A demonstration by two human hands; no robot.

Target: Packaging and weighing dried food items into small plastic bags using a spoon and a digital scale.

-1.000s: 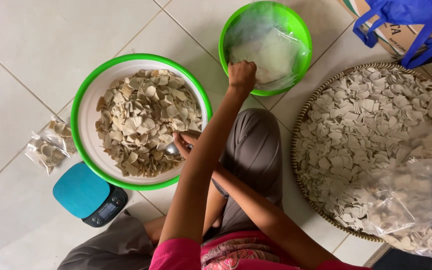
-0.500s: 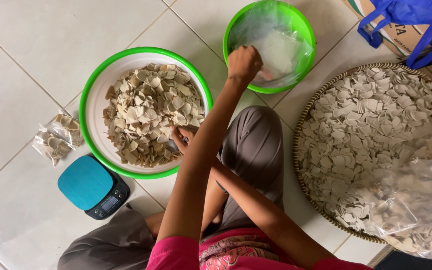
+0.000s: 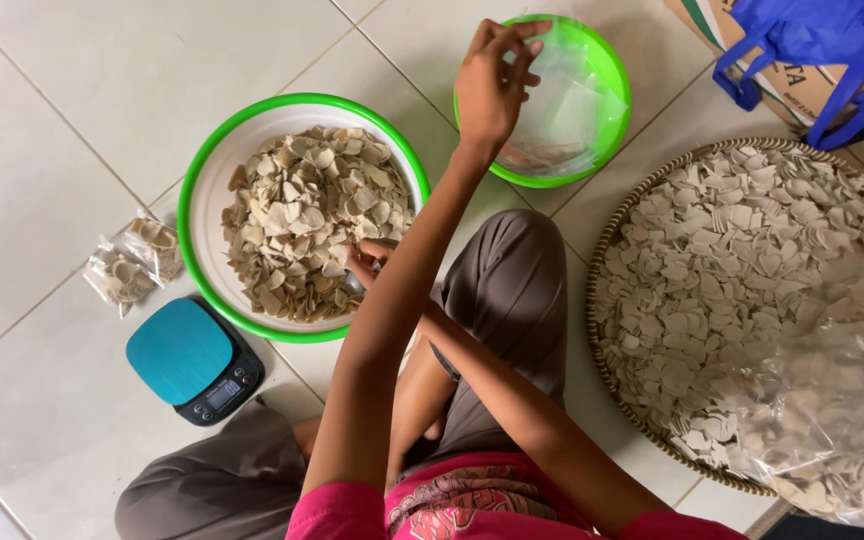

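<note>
Head view: the person sits on a tiled floor [image 3: 62, 90] with both arms stretched forward.

The left hand [image 3: 492, 85] reaches to the upper middle of the frame, over the near-left rim of the small green basin [image 3: 607, 70]. Its fingers are curled, and the fingertips [image 3: 527, 45] pinch the edge of a clear plastic bag [image 3: 567, 105]. The bag lies to the right of and slightly below those fingertips, inside the basin, on a loose heap of similar bags. Its long axis cannot be told through the crumpled film.

The right hand [image 3: 372, 262] crosses under the left forearm to the middle of the frame. It rests at the right inner edge of the large green-rimmed white bowl [image 3: 202, 180], against the pile of pale, flat chips [image 3: 302, 215]. Its fingers look bent, but whether they grip anything I cannot tell, since the forearm hides part of the hand. The pile spreads leftward from this hand.

The left hand is the one nearer the bags, and the right is nearer the chips.

At the lower left, just beside the bowl, sits a teal kitchen scale [image 3: 192, 360]. Small filled packets [image 3: 132, 262] lie farther left. A wide woven tray of chips [image 3: 632, 215] fills the right side, partly under a large clear sack [image 3: 832, 400].
</note>
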